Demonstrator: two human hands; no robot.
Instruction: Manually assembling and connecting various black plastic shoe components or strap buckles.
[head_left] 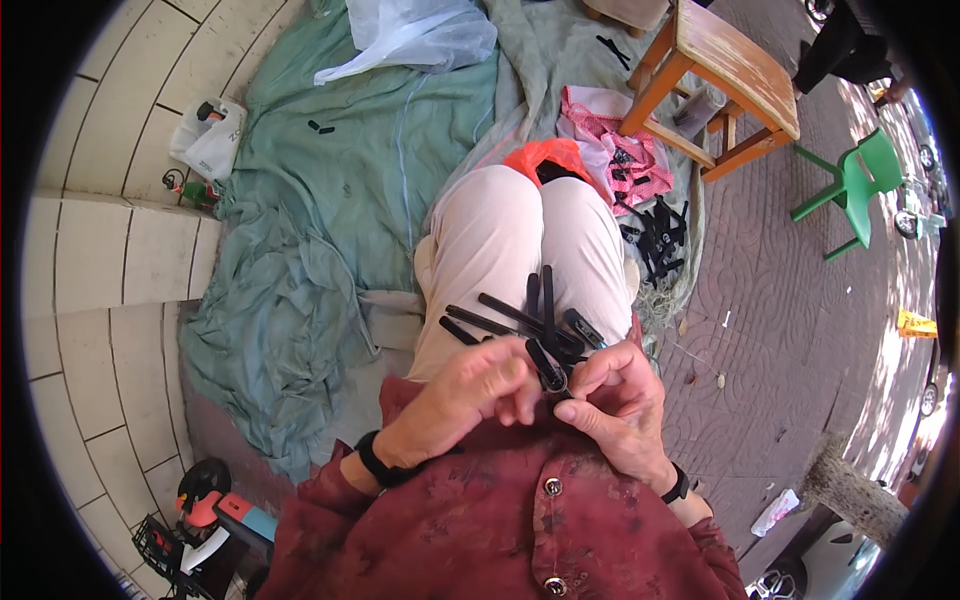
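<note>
Between my hands is a small, narrow black piece (pixel 545 365) with a rounded, shiny end; its exact kind does not show. The thumb and bent fingers of my right hand (pixel 622 405) pinch it by the lower end. My left hand (pixel 470 392) is close on its other side, fingers loosely bent and apart, with nothing visible in them. Several long black strips (pixel 512 312) lie across my lap, on light trousers (pixel 490 225), just beyond my fingers. Among them is a wider black piece with a greyish face (pixel 583 328).
Green cloth (pixel 350 190) covers the ground ahead and left. A pile of black pieces (pixel 658 240) lies right of my knees, beside a pink checked bag (pixel 640 175). Farther off stand a wooden stool (pixel 735 60) and a green chair (pixel 868 180). Tiled wall (pixel 90 250) bounds the left.
</note>
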